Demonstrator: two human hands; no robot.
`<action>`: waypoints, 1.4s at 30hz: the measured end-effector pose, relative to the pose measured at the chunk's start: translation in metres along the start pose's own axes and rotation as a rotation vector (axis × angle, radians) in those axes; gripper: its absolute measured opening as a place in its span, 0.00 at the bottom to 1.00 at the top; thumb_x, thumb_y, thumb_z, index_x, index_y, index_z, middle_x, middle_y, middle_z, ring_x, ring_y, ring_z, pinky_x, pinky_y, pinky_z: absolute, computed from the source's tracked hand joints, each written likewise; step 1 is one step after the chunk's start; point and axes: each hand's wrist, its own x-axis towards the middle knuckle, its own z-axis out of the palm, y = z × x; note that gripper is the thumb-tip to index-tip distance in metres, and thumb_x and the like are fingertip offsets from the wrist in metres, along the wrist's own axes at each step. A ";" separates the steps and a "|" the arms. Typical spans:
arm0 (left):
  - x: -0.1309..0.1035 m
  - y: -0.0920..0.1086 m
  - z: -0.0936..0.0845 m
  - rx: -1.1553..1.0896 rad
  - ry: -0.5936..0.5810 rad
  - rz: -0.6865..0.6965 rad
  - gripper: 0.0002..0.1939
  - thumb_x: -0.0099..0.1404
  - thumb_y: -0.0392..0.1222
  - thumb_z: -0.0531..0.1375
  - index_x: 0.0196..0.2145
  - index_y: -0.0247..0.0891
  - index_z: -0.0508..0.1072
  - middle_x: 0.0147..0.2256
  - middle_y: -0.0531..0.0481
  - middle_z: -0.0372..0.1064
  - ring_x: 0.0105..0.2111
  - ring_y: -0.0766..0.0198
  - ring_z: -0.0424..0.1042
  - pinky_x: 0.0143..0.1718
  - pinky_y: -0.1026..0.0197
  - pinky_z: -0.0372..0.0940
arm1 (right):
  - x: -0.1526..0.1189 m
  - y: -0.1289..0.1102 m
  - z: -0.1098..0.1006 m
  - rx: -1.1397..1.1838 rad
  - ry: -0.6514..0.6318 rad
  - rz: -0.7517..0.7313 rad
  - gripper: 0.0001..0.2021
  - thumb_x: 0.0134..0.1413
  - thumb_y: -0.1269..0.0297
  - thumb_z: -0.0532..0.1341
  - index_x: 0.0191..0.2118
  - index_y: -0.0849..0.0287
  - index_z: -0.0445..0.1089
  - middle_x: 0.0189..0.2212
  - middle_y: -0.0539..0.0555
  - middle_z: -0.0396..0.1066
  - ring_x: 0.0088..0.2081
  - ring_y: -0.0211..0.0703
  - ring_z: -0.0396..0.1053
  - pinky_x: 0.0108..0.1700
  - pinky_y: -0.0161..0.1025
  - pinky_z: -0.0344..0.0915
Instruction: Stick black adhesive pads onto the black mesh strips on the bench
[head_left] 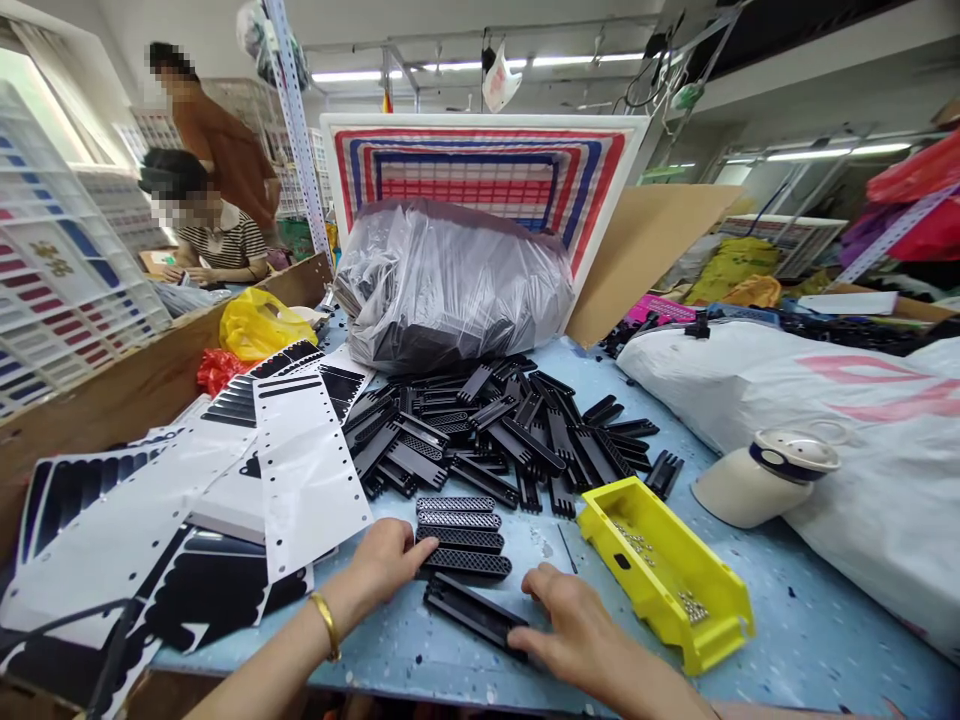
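In the head view, a short row of black plastic strips with textured tops (459, 535) lies on the blue table. My left hand (386, 558), with a gold bangle at the wrist, touches the left end of this row; its fingers are loosely bent, not wrapped round a strip. Nearer to me lies a channel-shaped black plastic piece (474, 612), hollow side up and slanting. The thumb of my right hand (574, 625) rests on its right end, while the fingers stay apart from the thumb. A yellow bin (660, 565) with small metal pieces (694, 607) stands right of that hand.
Behind the row is a heap of black plastic pieces (495, 430), backed by a filled clear bag (457, 285). White sheets with black stickers (307, 470) cover the left side. A cream bottle (750, 485) leans against a white sack (840, 400). Two people are at back left.
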 end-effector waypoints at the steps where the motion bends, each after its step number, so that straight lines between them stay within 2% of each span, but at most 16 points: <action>1: -0.001 -0.001 -0.002 0.077 0.042 0.060 0.23 0.66 0.55 0.53 0.23 0.35 0.70 0.20 0.47 0.69 0.23 0.59 0.71 0.24 0.62 0.57 | -0.007 0.002 0.007 -0.024 0.013 -0.041 0.14 0.43 0.61 0.67 0.39 0.59 0.72 0.38 0.59 0.73 0.41 0.52 0.70 0.44 0.42 0.66; 5: -0.003 -0.002 -0.008 0.153 0.049 0.104 0.23 0.65 0.56 0.54 0.23 0.35 0.73 0.23 0.46 0.71 0.26 0.60 0.69 0.26 0.62 0.53 | -0.019 0.016 0.038 -0.027 0.110 -0.140 0.22 0.43 0.66 0.65 0.48 0.54 0.70 0.47 0.59 0.70 0.50 0.55 0.68 0.51 0.45 0.66; 7: -0.008 -0.003 -0.009 0.132 0.046 0.080 0.20 0.62 0.56 0.58 0.26 0.35 0.74 0.24 0.47 0.71 0.27 0.60 0.68 0.27 0.62 0.53 | -0.018 0.022 0.047 0.006 0.148 -0.150 0.20 0.45 0.67 0.62 0.49 0.53 0.70 0.46 0.58 0.70 0.48 0.53 0.69 0.51 0.45 0.66; 10: -0.021 -0.004 -0.010 0.113 0.059 0.049 0.18 0.55 0.54 0.64 0.32 0.34 0.76 0.25 0.49 0.70 0.28 0.59 0.67 0.28 0.63 0.53 | -0.013 0.021 0.045 0.112 0.163 -0.157 0.13 0.52 0.64 0.57 0.44 0.55 0.71 0.40 0.57 0.71 0.44 0.51 0.70 0.48 0.44 0.67; 13: -0.036 -0.006 -0.006 0.055 0.003 0.095 0.20 0.48 0.49 0.68 0.37 0.36 0.75 0.25 0.54 0.67 0.27 0.62 0.65 0.28 0.64 0.52 | -0.004 0.011 0.032 0.300 0.017 -0.124 0.11 0.55 0.59 0.53 0.32 0.57 0.69 0.29 0.53 0.69 0.34 0.46 0.70 0.39 0.40 0.67; 15: -0.042 -0.008 -0.001 0.006 -0.030 0.117 0.18 0.46 0.43 0.68 0.37 0.38 0.75 0.24 0.56 0.65 0.26 0.64 0.63 0.27 0.65 0.51 | 0.004 0.003 0.026 0.468 -0.172 -0.049 0.11 0.54 0.57 0.52 0.26 0.57 0.62 0.21 0.48 0.61 0.26 0.41 0.66 0.30 0.36 0.64; 17: -0.044 -0.009 0.005 -0.026 -0.022 0.127 0.13 0.48 0.38 0.65 0.34 0.38 0.75 0.23 0.57 0.64 0.26 0.65 0.62 0.27 0.65 0.51 | 0.012 -0.005 0.023 0.552 -0.275 0.041 0.13 0.54 0.55 0.51 0.24 0.55 0.56 0.18 0.45 0.54 0.22 0.40 0.64 0.25 0.34 0.60; 18: -0.043 -0.010 0.008 -0.038 -0.006 0.132 0.10 0.49 0.36 0.64 0.33 0.38 0.75 0.23 0.57 0.64 0.26 0.65 0.62 0.27 0.65 0.51 | 0.015 -0.007 0.022 0.522 -0.256 0.054 0.13 0.55 0.55 0.50 0.23 0.55 0.54 0.17 0.45 0.53 0.21 0.40 0.64 0.24 0.34 0.59; 20: -0.039 -0.012 0.014 -0.060 0.027 0.149 0.07 0.51 0.34 0.61 0.31 0.38 0.74 0.23 0.56 0.64 0.26 0.65 0.63 0.28 0.65 0.52 | 0.020 -0.010 0.021 0.333 -0.107 0.009 0.16 0.58 0.54 0.48 0.22 0.54 0.52 0.18 0.47 0.56 0.23 0.43 0.66 0.27 0.37 0.59; 22: -0.035 -0.015 0.020 -0.064 0.059 0.143 0.06 0.52 0.35 0.60 0.31 0.38 0.73 0.23 0.56 0.65 0.26 0.64 0.64 0.28 0.65 0.52 | 0.022 -0.009 0.020 0.099 0.068 -0.061 0.17 0.59 0.55 0.48 0.22 0.55 0.54 0.20 0.52 0.63 0.27 0.46 0.67 0.31 0.40 0.59; 24: -0.032 -0.017 0.025 -0.040 0.090 0.118 0.06 0.53 0.36 0.60 0.32 0.38 0.72 0.23 0.55 0.66 0.26 0.63 0.65 0.29 0.64 0.53 | 0.021 -0.004 0.017 -0.039 0.152 -0.059 0.18 0.61 0.55 0.48 0.22 0.56 0.58 0.23 0.57 0.68 0.28 0.47 0.67 0.33 0.41 0.58; 27: -0.032 -0.021 0.031 0.014 0.139 0.127 0.04 0.56 0.35 0.58 0.32 0.38 0.70 0.24 0.54 0.67 0.27 0.61 0.67 0.31 0.63 0.54 | 0.019 0.002 0.013 0.004 0.117 0.006 0.20 0.61 0.54 0.50 0.23 0.58 0.65 0.23 0.57 0.70 0.27 0.45 0.66 0.31 0.39 0.58; 30: -0.034 -0.022 0.033 0.060 0.158 0.168 0.04 0.58 0.32 0.56 0.31 0.39 0.68 0.27 0.52 0.69 0.29 0.61 0.69 0.32 0.63 0.56 | 0.016 -0.001 0.011 0.149 0.001 0.082 0.13 0.53 0.55 0.59 0.32 0.62 0.73 0.24 0.55 0.72 0.27 0.44 0.67 0.28 0.36 0.58; 32: -0.037 -0.021 0.032 0.086 0.152 0.162 0.05 0.57 0.32 0.55 0.31 0.39 0.68 0.28 0.50 0.70 0.31 0.60 0.70 0.33 0.63 0.56 | 0.013 -0.005 0.011 0.185 -0.052 0.111 0.14 0.48 0.58 0.63 0.36 0.64 0.74 0.25 0.55 0.73 0.28 0.44 0.68 0.28 0.35 0.58; 37: -0.038 -0.019 0.031 0.116 0.127 0.166 0.01 0.60 0.37 0.56 0.31 0.39 0.68 0.30 0.48 0.72 0.32 0.57 0.72 0.34 0.61 0.58 | 0.009 -0.008 0.020 0.294 -0.059 0.153 0.13 0.44 0.59 0.66 0.34 0.64 0.75 0.25 0.54 0.72 0.27 0.42 0.67 0.27 0.34 0.58; 42: -0.036 -0.016 0.030 0.147 0.122 0.181 0.04 0.62 0.38 0.56 0.34 0.38 0.70 0.32 0.46 0.74 0.35 0.55 0.73 0.36 0.60 0.60 | 0.015 0.004 0.033 0.243 0.007 0.118 0.08 0.46 0.72 0.61 0.35 0.63 0.74 0.26 0.52 0.73 0.29 0.42 0.69 0.32 0.34 0.61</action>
